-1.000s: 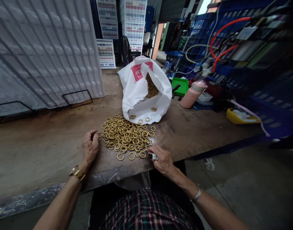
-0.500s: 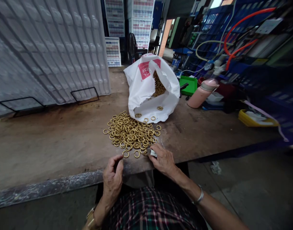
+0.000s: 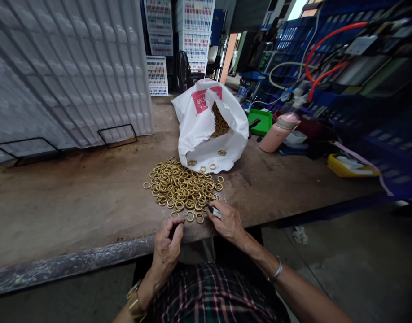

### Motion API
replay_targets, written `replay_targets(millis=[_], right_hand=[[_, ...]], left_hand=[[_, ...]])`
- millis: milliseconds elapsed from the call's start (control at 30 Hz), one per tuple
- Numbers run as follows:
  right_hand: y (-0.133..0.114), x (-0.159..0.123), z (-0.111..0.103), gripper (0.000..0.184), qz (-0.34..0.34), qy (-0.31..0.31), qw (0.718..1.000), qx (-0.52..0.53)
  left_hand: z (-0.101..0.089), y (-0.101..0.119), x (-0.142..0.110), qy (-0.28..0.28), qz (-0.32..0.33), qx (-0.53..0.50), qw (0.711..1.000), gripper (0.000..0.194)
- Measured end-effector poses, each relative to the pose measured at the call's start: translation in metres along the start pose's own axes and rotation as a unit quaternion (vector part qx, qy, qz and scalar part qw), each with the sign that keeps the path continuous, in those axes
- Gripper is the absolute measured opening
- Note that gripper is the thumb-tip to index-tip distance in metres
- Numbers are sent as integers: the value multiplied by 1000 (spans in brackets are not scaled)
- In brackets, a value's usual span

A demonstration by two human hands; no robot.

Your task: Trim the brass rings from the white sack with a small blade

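A heap of brass-coloured metal rings (image 3: 181,186) lies on the table before me, with several loose rings along its near side. My right hand (image 3: 228,222) rests at the heap's right front edge. Its fingers are closed around a small white object with a dark end (image 3: 216,212), whose kind I cannot make out. Just in front of the nearest rings is my left hand (image 3: 168,242), thumb and forefinger curled with their tips close together. Whether anything sits between those tips is not visible. Behind the heap, a torn white sack (image 3: 209,148) lies open, more rings inside.
Ribbed white wrapped panels (image 3: 71,72) stand at the left with black wire frames (image 3: 117,134) at their foot. To the right are a pink bottle (image 3: 278,133), a green tray (image 3: 260,122) and a yellow tray (image 3: 350,167). The table's wrapped front edge (image 3: 74,260) runs before me.
My left hand has moved right, closer to my right hand. The dark end of the object in my right hand now shows. A loose ring near my right fingers lies more in the open.
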State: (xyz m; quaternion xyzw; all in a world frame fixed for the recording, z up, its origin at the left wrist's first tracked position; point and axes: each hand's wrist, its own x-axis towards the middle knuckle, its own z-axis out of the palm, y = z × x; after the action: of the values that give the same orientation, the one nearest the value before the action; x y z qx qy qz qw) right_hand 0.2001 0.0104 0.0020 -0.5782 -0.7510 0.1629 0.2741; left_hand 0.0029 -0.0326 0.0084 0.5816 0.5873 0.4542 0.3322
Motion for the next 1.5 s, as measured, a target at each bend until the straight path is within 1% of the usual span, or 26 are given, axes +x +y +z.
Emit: replay_targets(millis=[100,200,300,467,600,700,867,1000,1100,1200,1333,1500], right_hand=[[-8,-7,0,8,-17,-26,998,-50],[-18,-11,3,12,-8,-44,993,-105],[-23,-11,6,17,10,-45,993,-107],[-22,-9,10,16,12,-43,993,-106],[-22,-9,10,15,14,-40,994,-101],[-23,-9,9,15,15,-40,995,-94],[-26,-8,8,19,19,-49,994,-93],[-28,-8,11,23,19,-57,995,-83],[-27,-8,14,23,16,-49,995,-81],[-26,-6,13,20,11,-34,998,-44],[-29,-4,13,17,-11,-7,997,72],[-40,-4,18,15,-43,1,988,146]], left_hand=[[0,-2,-1,-3,1,-1,1000,17],[1,-3,-2,-6,5,3,1000,17],[0,-1,-1,-10,8,9,1000,17],[3,4,2,-23,-2,-10,1000,17],[9,7,4,-27,-21,-35,999,18],[13,7,4,-41,-41,-43,997,19],[13,6,4,-56,-96,-77,991,19],[12,5,4,-66,-139,-101,983,22],[13,4,4,-74,-151,-110,980,24],[15,4,5,-80,-146,-113,980,26],[17,10,6,-89,-146,-144,975,30],[15,19,6,-120,-197,-188,955,32]])
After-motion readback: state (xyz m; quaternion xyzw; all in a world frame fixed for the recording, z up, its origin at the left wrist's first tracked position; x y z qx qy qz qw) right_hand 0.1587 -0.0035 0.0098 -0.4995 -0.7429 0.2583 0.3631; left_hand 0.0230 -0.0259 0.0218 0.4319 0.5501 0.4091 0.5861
